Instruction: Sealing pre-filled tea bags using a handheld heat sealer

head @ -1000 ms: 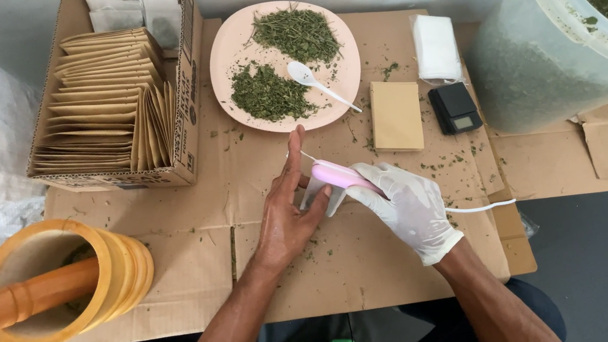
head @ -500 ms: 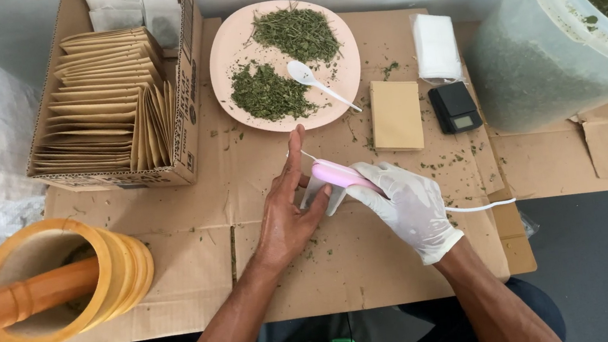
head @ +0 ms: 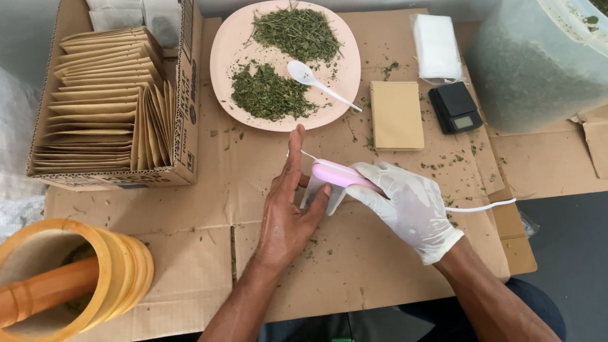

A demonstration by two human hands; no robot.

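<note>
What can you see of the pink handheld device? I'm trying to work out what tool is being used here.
The pink device is a small, smooth, elongated tool that looks like plastic, with a rounded end pointing up and left. The gloved right hand grips it from the right and presses it down on a small whitish sachet lying on the cardboard sheet. The bare left hand rests flat beside it, steadying the sachet. A thin white cord trails off rightward from under the gloved hand. Its underside is hidden.
</note>
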